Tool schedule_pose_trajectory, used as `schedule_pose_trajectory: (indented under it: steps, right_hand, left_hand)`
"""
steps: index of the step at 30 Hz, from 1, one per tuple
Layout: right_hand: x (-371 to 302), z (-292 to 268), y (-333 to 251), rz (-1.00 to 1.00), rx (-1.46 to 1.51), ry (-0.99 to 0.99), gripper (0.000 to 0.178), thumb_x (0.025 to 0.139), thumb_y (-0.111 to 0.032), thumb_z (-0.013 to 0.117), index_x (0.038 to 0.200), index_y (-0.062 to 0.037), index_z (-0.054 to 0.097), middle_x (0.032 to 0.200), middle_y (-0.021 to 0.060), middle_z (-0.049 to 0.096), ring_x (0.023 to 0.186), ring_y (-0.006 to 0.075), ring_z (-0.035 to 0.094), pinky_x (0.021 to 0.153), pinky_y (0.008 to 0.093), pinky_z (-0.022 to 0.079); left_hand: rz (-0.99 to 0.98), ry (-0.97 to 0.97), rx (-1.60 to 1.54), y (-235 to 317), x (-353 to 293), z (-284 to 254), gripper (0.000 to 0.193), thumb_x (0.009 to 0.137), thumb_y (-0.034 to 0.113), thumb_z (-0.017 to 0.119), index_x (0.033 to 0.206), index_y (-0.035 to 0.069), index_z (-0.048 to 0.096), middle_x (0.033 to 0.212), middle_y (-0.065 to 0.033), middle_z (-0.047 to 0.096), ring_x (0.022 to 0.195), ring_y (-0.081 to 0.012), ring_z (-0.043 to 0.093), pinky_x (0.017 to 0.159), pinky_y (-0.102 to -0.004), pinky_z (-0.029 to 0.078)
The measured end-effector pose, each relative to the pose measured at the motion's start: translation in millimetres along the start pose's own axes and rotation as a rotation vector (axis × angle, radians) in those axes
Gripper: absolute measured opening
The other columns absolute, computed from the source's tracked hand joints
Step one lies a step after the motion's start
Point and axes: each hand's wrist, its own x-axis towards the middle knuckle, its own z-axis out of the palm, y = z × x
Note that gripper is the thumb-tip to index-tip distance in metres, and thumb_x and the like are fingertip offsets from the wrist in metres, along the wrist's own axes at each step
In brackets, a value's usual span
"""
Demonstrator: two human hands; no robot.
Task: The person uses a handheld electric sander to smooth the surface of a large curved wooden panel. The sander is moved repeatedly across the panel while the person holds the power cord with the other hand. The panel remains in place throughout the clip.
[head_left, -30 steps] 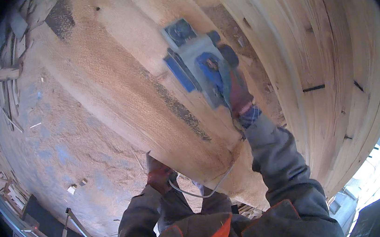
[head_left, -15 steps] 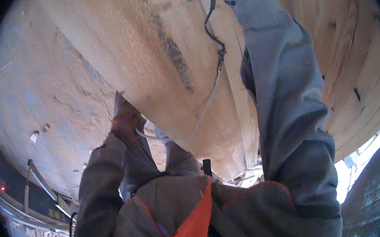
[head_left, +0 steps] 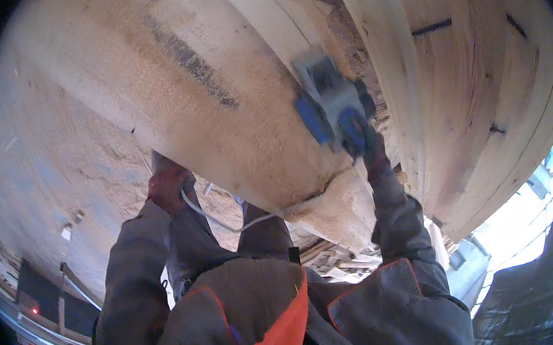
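Note:
My right hand (head_left: 375, 154) is closed on the rear handle of a blue and grey circular saw (head_left: 340, 100), blurred by motion. The saw sits on pale wooden boards (head_left: 270, 118), beside a rough gap strewn with wood debris. Down by my leg, my left hand (head_left: 170, 186), in a reddish glove, is closed round the saw's grey power cord (head_left: 228, 227). The cord sags in a loop and then runs over the board edge towards the saw. The fingertips of both hands are mostly hidden.
Sawdust covers the floor (head_left: 63, 156) at left, with a small pale scrap (head_left: 67, 232) on it. Dark marks show on the right-hand planks (head_left: 477, 81). Wood offcuts (head_left: 337, 257) lie below the boards' near end. A dark sheet (head_left: 536, 293) hangs at lower right.
My right hand has drawn the saw back towards me from the far edge, and my right arm has bent. My left hand stays low with the cord. The view has shifted right.

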Motion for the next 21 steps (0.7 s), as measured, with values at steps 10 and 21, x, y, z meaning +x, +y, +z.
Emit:
schedule_pose_trajectory:
  steps: [10,21]
  right_hand:
    - [-60,-121,85,-0.104,-0.209,-0.018,0.044,0.107,-0.036,0.044,0.108,-0.0002,0.070,0.087,0.0049,0.071,0.069,0.0121,0.062,0.058,0.0295,0.047]
    - [65,17,-39,-0.151,-0.204,-0.154,0.051,0.104,-0.036,0.047,0.138,0.0008,0.056,0.128,0.0125,0.068,0.097,0.0155,0.069,0.071,0.0284,0.053]
  left_hand:
    - [-0.176,-0.152,0.031,-20,5,13,0.073,0.056,0.043,0.081,0.125,0.022,0.068,0.134,-0.0053,0.061,0.111,-0.0295,0.066,0.087,-0.0446,0.058]
    - [-0.266,-0.288,-0.050,-11,13,-6,0.076,0.052,0.037,0.081,0.125,0.019,0.069,0.133,-0.0088,0.064,0.115,-0.0286,0.066,0.089,-0.0443,0.058]
